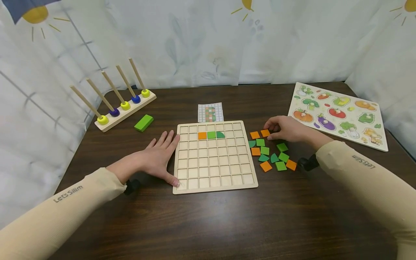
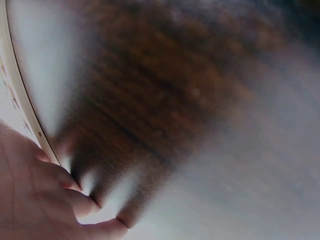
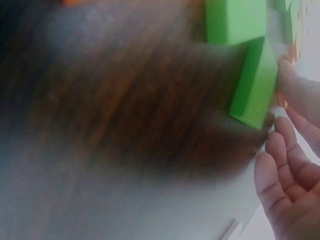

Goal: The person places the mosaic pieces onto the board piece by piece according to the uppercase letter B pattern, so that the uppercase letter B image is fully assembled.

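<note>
A wooden grid board point(image 1: 208, 190) lies flat on the table. One row near its far edge holds an orange square tile point(image 1: 202, 135), a green square tile point(image 1: 211, 134) and a dark green quarter-round tile point(image 1: 220, 134). My left hand point(image 1: 157, 156) is spread along the board's left side, thumb on the near left corner, fingertips at the far left edge. To the right of the board, my right hand point(image 1: 286, 129) pinches an orange square tile point(image 1: 265, 133) between thumb and fingers at the far end of a loose group of tiles, among them a green square point(image 1: 260, 142).
A small pattern card point(image 1: 201, 112) lies behind the board. At the left stand a peg rack point(image 1: 118, 117) with yellow and blue rings and a green block point(image 1: 144, 123). A vegetable picture board point(image 1: 351, 104) lies at the right, beyond my right forearm.
</note>
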The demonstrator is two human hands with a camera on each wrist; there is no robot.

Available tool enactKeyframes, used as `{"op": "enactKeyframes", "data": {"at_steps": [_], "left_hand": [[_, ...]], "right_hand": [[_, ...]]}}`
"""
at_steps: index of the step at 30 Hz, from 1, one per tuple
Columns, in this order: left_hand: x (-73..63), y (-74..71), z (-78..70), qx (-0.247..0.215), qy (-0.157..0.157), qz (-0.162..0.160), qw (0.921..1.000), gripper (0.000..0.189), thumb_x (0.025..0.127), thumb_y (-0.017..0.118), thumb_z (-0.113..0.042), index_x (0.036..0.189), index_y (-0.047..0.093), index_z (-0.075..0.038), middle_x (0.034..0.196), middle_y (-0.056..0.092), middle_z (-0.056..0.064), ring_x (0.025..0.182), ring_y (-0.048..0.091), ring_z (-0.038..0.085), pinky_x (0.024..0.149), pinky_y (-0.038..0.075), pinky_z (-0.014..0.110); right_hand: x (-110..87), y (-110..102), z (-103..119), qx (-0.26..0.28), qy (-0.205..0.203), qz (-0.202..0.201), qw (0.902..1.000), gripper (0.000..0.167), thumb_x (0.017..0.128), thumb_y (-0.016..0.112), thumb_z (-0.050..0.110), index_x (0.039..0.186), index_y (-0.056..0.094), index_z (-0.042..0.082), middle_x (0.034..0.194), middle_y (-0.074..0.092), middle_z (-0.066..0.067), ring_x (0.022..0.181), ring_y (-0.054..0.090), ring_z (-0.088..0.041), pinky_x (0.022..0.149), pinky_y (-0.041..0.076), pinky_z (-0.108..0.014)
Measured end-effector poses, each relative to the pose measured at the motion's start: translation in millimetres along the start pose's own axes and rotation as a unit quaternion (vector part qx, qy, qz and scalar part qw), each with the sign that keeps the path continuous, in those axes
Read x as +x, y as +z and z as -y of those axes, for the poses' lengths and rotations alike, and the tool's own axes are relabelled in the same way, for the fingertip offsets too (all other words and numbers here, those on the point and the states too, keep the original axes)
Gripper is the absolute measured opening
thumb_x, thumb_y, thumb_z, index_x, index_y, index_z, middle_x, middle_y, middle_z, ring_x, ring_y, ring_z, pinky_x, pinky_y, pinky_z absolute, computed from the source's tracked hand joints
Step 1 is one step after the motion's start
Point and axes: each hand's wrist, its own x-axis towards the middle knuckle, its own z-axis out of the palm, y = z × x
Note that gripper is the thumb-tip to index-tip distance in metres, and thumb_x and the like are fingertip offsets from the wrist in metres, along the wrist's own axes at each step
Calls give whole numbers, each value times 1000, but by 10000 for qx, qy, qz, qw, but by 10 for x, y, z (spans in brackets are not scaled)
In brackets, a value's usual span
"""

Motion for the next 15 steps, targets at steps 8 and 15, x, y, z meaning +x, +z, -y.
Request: {"op": "enactKeyframes", "data": {"at_steps": [8,15], "left_hand": [[-8,2,-5,-11,1,-19,10000,151,66,81,-75,162,-6,2,168,-10,31,156,-8,52,119,7,74],[-8,9,2,4,17,-48,10000,150,66,81,-75,162,-5,2,168,-9,31,156,-7,53,119,8,75]], "right_hand": [[9,-1,19,-108,123,-97,9998,24,97,72,14,116,68,-1,109,71,-16,98,65,-29,92,54,-50],[12,-28,62,54,210,-521,9984,25,98,70,12,118,66,-3,107,70,-18,92,65,-28,87,55,-47]]}}
